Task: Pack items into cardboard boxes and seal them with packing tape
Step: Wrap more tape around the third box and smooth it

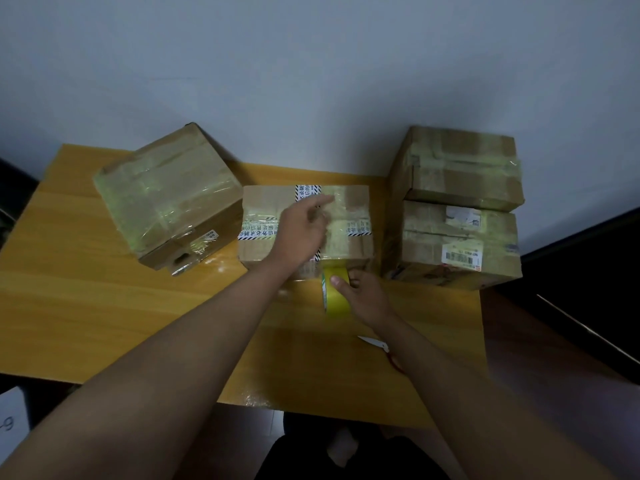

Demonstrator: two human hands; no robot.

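On the table [104, 306] we see a middle box [349, 216], another box [166, 195] to its left, and two stacked boxes [460, 209] to its right. The tape roll [336, 299] stands before the middle box, scissors [377, 346] nearer us.

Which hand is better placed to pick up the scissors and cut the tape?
Right hand, probably: the red-handled scissors lie beside its wrist. It would first have to release the yellow tape roll. The left hand presses the middle cardboard box.

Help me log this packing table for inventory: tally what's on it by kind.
Cardboard boxes: 4 (left box, middle box, right stack: top box, bottom box)
Yellow tape roll: 1
Scissors: 1
Total: 6
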